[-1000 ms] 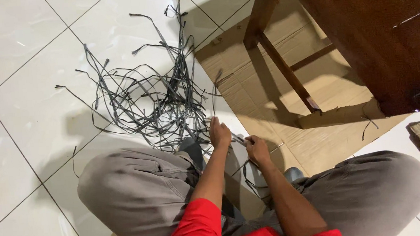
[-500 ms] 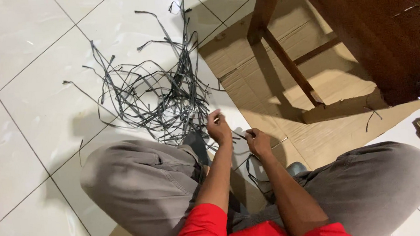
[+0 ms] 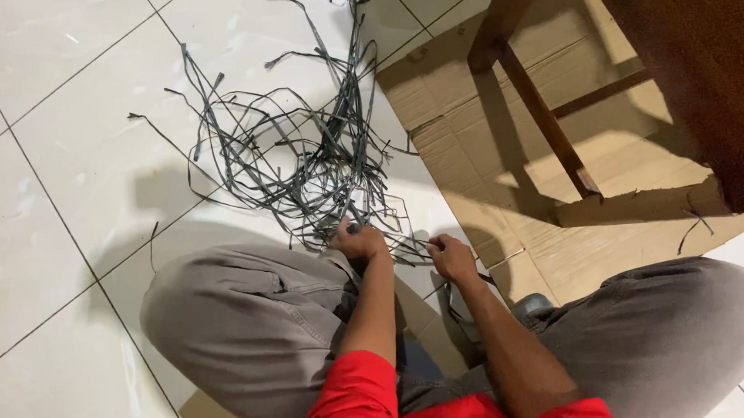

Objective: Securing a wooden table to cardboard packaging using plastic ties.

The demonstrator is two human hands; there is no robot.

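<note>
1. Dark grey plastic strips [image 3: 298,153] are lying in a loose tangle on the white tiled floor [image 3: 55,170], and that tangle is the landmark for everything below. Both hands are sitting right at its near edge, so the bulk of it is spreading away from the person, forward and a bit to their left.

2. The left hand [image 3: 358,240] is curled closed at the near edge of the tangle, looking like it's pinching one or two strip ends. Which exact strip, I can't tell, they're overlapping too much there.

3. The right hand [image 3: 452,257] is just off the near-right corner of the tangle, fingers closed on a single strip [image 3: 410,248] that's running between the two hands. That short stretch is lying roughly side to side across the person's front.

4. Long axis: most of the longer strips in the tangle are running away from the hands, toward the far side of the floor, with a few looping sideways.

5. Nearer hand: I'd say the left, it's practically touching the pile. The right is hanging a little apart from it.

6. To the right of the tangle, flattened cardboard [image 3: 515,138] is lying on the floor with a wooden chair leg [image 3: 550,127] standing on it.

7. On the near side of the tangle, the person's knees in grey trousers [image 3: 240,323] are spread to either side of the hands.
</note>
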